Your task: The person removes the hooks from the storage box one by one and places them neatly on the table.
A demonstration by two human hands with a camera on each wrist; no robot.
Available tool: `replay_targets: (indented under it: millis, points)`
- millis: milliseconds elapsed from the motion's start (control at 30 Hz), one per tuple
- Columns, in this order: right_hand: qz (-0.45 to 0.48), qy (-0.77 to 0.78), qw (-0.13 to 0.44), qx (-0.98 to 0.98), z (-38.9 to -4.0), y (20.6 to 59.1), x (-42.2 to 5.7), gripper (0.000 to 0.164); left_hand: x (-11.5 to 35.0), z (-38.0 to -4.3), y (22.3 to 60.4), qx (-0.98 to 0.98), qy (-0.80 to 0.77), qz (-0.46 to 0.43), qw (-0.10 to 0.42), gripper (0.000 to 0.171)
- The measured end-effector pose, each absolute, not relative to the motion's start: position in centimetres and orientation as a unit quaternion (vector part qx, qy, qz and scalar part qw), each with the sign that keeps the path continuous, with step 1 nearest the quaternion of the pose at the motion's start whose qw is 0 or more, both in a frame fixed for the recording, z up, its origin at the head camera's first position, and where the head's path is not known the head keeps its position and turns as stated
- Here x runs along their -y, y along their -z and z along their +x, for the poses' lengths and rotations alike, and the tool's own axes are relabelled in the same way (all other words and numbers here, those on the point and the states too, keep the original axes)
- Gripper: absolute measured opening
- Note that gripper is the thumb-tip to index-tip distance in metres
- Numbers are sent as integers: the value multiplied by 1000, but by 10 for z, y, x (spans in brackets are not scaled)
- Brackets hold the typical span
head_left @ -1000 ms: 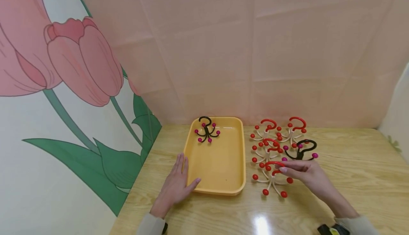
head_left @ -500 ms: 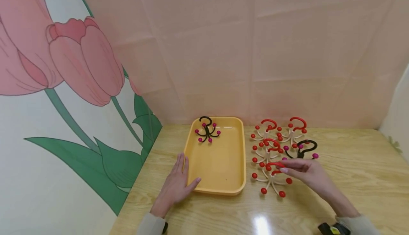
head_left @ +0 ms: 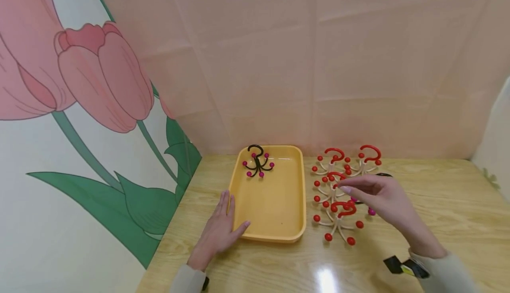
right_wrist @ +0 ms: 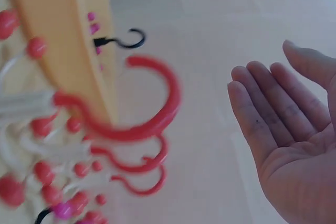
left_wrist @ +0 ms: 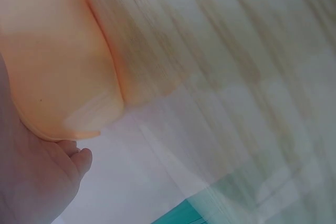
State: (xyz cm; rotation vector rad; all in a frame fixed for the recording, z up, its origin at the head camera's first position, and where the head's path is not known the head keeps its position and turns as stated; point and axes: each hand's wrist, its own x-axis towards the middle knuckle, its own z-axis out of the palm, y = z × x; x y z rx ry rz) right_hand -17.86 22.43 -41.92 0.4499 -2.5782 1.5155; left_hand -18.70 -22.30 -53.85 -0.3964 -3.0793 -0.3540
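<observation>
My left hand [head_left: 218, 233] rests with straight fingers along the left rim of a yellow tray [head_left: 304, 195]. Inside the tray's far left corner stands a black hook hanger [head_left: 257, 162] with magenta ball tips on its arms. Above the group to the right, my right hand [head_left: 392, 204] hovers, holding nothing; its relaxed fingers and bare palm show in the right wrist view. Closest to the table's front is a cream hook hanger [head_left: 338, 223] with a red hook [right_wrist: 173, 98] and red ball tips. My right hand partly hides another black hook hanger [head_left: 384, 175].
Several more cream-and-red hook hangers [head_left: 332, 167] stand close together right of the tray, some overlapping in view. A pink cloth backdrop [head_left: 255, 76] rises behind the wooden table [head_left: 271, 266]. A wall with tulip pictures [head_left: 95, 151] stands at the left.
My right hand has let go of the front red hook and risen up and away from it, now covering much of the black hanger. My left hand and the tray stay put.
</observation>
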Motion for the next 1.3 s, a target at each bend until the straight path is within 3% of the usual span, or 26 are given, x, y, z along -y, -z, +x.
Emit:
replay_targets:
  millis: [700,1300]
  points:
    - [186,-573,37,797,-200,379,-150,19,224,-186,538,985,109,-134,14,100]
    - [161,-622,-3,767,-282,401,-79,26,223,-187,537,985,114,-128,5,100]
